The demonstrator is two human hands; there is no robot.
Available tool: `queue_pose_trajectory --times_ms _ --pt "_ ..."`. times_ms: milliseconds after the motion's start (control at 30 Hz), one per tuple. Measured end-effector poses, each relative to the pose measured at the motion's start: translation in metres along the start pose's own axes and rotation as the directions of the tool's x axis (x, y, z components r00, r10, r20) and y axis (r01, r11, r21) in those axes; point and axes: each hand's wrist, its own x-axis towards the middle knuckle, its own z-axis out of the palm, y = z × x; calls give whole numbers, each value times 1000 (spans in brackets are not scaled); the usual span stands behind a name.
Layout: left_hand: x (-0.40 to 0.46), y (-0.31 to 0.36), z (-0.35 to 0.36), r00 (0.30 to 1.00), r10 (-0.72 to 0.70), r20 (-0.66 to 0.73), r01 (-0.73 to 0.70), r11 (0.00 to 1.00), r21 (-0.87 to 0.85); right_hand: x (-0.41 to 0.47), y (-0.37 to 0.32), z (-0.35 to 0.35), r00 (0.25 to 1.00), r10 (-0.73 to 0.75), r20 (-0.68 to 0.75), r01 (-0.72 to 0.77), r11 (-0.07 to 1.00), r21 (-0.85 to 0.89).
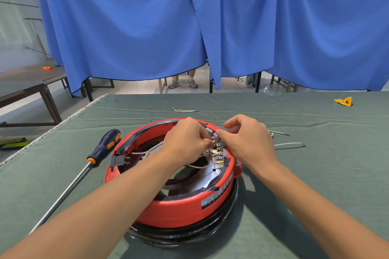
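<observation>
**Two hands at the far rim**

Both meet at the far inside edge of the red cooker, which sits upside down in the middle of the green table. The left hand pinches a gold clip. The right hand pinches the grey block beside it. A screwdriver lies just left of the cooker. Wide cloth spreads right.

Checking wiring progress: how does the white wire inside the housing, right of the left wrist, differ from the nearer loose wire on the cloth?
The housing wire curves inside the red housing, its brass end at the terminals; the loose wire lies almost straight on the cloth. The housing wire emerges from under the wrist of the left hand; the loose wire lies past the right hand, untouched. Both are thin and pale.
</observation>
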Motion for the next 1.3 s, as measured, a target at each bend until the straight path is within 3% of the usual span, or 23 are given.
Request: queue_pose_trajectory --times_ms 167,400,567,700,900,1300 --pt "-2 3 2 1000 30 -10 -29 998 59 0 1 0 1000 -1 -16 1 1000 3" --pt "-1 2 -2 999 -31 25 31 1000 -3 1 2 1 1000 -11 -18 11 1000 -2" --pt "-4 6 -7 992 -100 75 94 992 82 1 4 2 1000 5 -8 -5 1000 23" --pt "-14 13 -13 997 -65 33 54 963 264 2 5 5 1000 19 5 -20 998 53" --pt "-27 21 -12 998 28 -49 -17 979 205 3 6 9 1000 31 -6 -30 996 82" --pt "-24 14 -8 997 49 60 -63 967 248 4 9 11 998 55 -9 -53 985 162"
